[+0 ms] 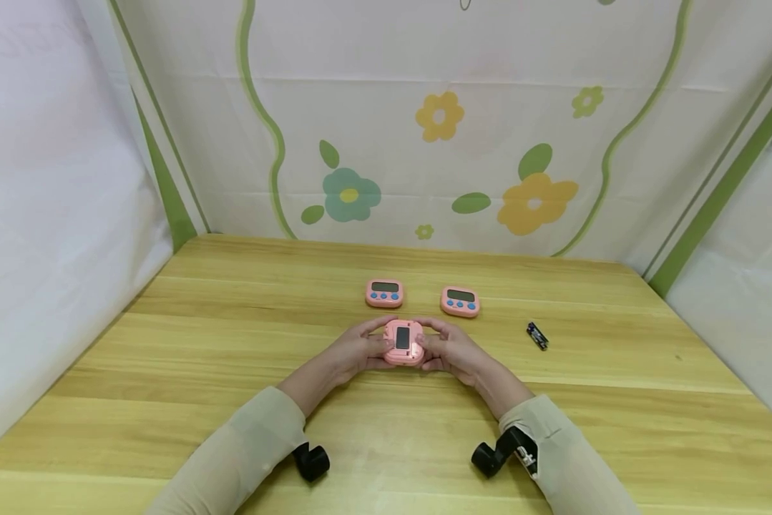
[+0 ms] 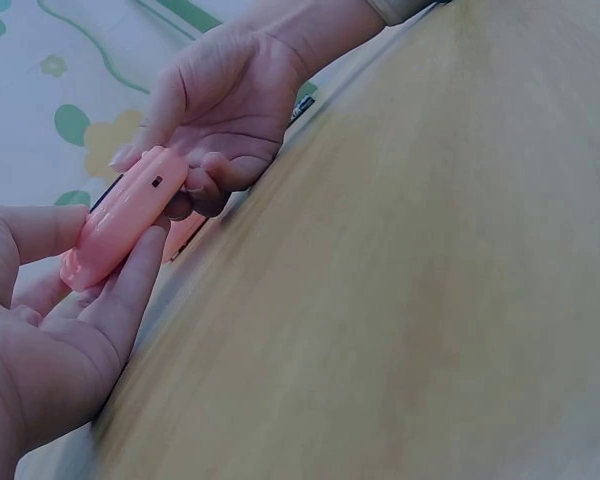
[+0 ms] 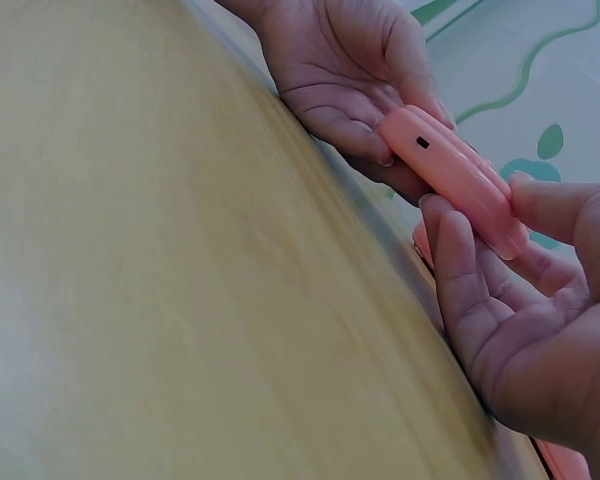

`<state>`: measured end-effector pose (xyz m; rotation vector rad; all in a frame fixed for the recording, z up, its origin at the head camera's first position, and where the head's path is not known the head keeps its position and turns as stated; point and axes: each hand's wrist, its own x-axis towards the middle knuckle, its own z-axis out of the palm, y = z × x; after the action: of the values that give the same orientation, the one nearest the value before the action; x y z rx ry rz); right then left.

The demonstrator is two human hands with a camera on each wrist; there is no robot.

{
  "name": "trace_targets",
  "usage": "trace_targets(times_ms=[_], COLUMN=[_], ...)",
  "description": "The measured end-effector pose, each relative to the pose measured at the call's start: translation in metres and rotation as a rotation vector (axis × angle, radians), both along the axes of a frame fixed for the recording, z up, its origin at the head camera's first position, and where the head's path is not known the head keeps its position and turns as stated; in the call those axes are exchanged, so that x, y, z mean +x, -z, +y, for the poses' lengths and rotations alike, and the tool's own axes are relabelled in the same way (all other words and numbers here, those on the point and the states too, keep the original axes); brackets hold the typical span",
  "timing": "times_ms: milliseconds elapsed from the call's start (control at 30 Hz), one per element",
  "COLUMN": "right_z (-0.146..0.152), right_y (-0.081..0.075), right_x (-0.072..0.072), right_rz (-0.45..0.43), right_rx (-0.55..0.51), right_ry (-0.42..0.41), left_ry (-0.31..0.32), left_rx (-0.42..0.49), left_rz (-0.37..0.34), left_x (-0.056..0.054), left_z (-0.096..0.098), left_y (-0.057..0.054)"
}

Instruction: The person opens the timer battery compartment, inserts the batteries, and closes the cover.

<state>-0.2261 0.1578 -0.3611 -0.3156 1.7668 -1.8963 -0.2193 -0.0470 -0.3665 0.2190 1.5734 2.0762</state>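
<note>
A pink digital timer [image 1: 398, 357] is held between both hands above the middle of the table, its back facing up with a dark rectangle on it. My left hand [image 1: 357, 351] pinches its left edge, thumb on top and fingers below. At the opposite edge my right hand [image 1: 455, 352] grips it the same way. In the left wrist view the timer [image 2: 125, 220] shows its pink side with a small dark slot. The right wrist view has the timer [image 3: 455, 180] tilted between the two hands; its upper face is mostly turned away.
Two more pink timers lie face up behind the hands, one timer [image 1: 384, 294] to the left and another timer [image 1: 460, 302] to the right. Farther right is a small black battery [image 1: 536, 336]. A flowered cloth [image 1: 392, 150] hangs behind the wooden table [image 1: 231, 322].
</note>
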Motion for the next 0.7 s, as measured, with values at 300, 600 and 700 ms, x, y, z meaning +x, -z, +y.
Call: trace_targets(times_ms=[300,600,700], right_z=[-0.0014,-0.0041,-0.0046], right_y=[-0.0009,-0.0034,-0.0035], right_x=[0.0,0.001,0.0001], right_rz=[0.017,0.113,0.128], right_rx=[-0.035,0.011,0.01], right_ry=[0.059,0.217,0.253], left_ry=[-0.059,-0.067,-0.058], left_rx=[0.037,0.068,0.072], left_rz=[-0.035,-0.014,-0.008], left_x=[-0.0009,-0.0013,-0.0009], left_z=[0.0008,0.0003,-0.0002], left_y=[0.0007,-0.0004,-0.001])
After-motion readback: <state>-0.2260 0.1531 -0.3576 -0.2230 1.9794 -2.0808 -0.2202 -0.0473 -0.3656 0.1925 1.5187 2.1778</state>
